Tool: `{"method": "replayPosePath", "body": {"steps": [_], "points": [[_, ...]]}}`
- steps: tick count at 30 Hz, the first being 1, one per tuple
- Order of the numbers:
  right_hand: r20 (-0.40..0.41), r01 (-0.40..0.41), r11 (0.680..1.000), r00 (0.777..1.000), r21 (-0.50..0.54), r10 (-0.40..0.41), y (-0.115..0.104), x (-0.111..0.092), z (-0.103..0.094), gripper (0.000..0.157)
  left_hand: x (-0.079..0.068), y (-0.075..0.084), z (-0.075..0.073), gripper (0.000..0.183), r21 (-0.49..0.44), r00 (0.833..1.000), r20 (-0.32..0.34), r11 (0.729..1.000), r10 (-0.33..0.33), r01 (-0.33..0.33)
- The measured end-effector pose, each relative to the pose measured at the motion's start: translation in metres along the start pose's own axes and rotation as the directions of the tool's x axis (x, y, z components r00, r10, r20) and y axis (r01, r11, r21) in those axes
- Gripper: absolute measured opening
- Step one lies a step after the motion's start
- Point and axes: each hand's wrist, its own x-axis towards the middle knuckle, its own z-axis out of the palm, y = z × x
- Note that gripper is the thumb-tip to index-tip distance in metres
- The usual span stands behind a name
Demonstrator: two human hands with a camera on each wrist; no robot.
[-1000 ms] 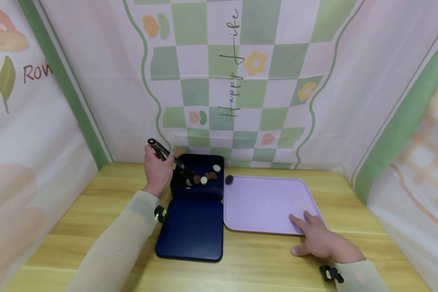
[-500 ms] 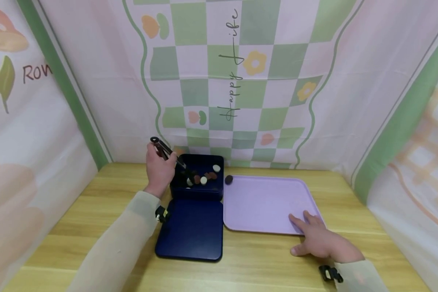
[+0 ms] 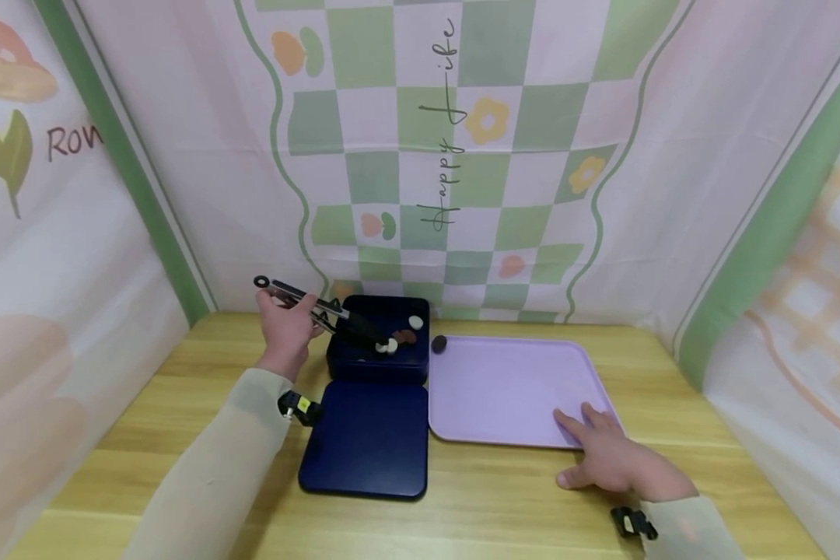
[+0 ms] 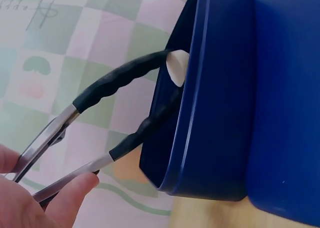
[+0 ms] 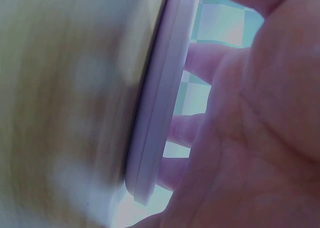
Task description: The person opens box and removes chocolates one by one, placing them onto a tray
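Our left hand grips the tongs, fingers on one arm and thumb along the other, and the tongs' arms stand apart, slanting down over the rim of the blue box. In the left wrist view, a white disc shows between the tongs' tips (whether they pinch it we cannot tell). Our right hand has its fingers spread, reaching over the rim of the lilac tray at its near right corner, while the thumb lies apart from the tray.

Inside the box, to the right of the tips, we see brown pieces close together and, farther back, another white disc. A dark disc sits at the tray's far left corner, near the box. The tray lies just beside the box, on its right, and a flat blue panel lies in front of the box, on our side.

All this stands on a wooden table. Pale sleeves cover our arms, with a black device at each wrist, and behind the table hangs a checked cloth lettered "Happy Life".
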Motion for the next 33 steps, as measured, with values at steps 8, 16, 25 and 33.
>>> {"method": "replayPosePath", "body": {"steps": [8,16,25,33], "points": [[0.009,-0.012,1.0,1.0,0.005,0.012,0.001,0.0,-0.001,0.11,0.003,-0.001,-0.003,0.061,-0.104,0.991,0.016,0.985,-0.133,0.134],[0.011,-0.012,1.0,1.0,0.005,0.012,0.001,0.0,-0.002,0.11,0.001,-0.003,0.005,0.058,-0.188,0.98,0.015,0.962,-0.2,0.2],[0.003,-0.004,1.0,1.0,0.008,0.004,-0.001,-0.002,-0.002,0.11,-0.018,0.001,0.037,0.062,-0.248,0.987,0.05,0.956,-0.151,0.158],[0.007,-0.002,1.0,1.0,0.017,0.002,-0.001,-0.001,-0.001,0.109,-0.037,-0.005,0.068,0.069,-0.157,0.995,0.082,0.985,-0.065,0.077]]}}
